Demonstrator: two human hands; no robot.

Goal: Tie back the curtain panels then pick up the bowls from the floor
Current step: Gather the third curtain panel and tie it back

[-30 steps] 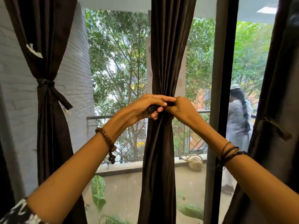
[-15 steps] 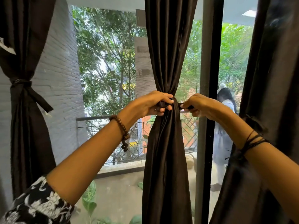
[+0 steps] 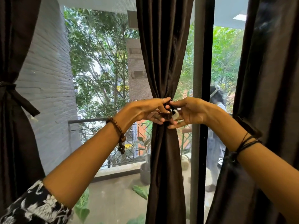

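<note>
Two bare forearms reach forward from the bottom corners of the view and meet at the cinched waist of the dark brown, pleated middle curtain panel (image 3: 163, 62). Nearest, at the lower left, a black-and-white floral sleeve (image 3: 32, 207) covers the left upper arm; a brown beaded bracelet (image 3: 119, 135) circles the left wrist, and thin black cords (image 3: 246, 143) wrap the right one. The left hand (image 3: 145, 110) has its fingers curled in on a dark fabric tie strip (image 3: 168, 105) at the gather, a ring on one finger. The right hand (image 3: 189, 112) pinches the same tie from the other side, with a small white tag (image 3: 175, 114) showing between the two hands. How the tie runs behind the fingers cannot be told.

Open glass lies on both sides of the middle panel. At the left edge hangs a second dark curtain panel (image 3: 9, 143), already bound with a knotted tie (image 3: 8, 86) whose tail slants down and to the right. A third dark curtain panel (image 3: 267, 94) fills the right edge, hanging loose, just beside a dark vertical window frame (image 3: 203, 78).

Beyond the glass are a grey brick wall (image 3: 48, 78), a metal balcony railing (image 3: 87, 122), potted leafy plants (image 3: 144, 152), a person (image 3: 215, 126) partly hidden by the frame, and trees (image 3: 100, 62). No bowls are in view.
</note>
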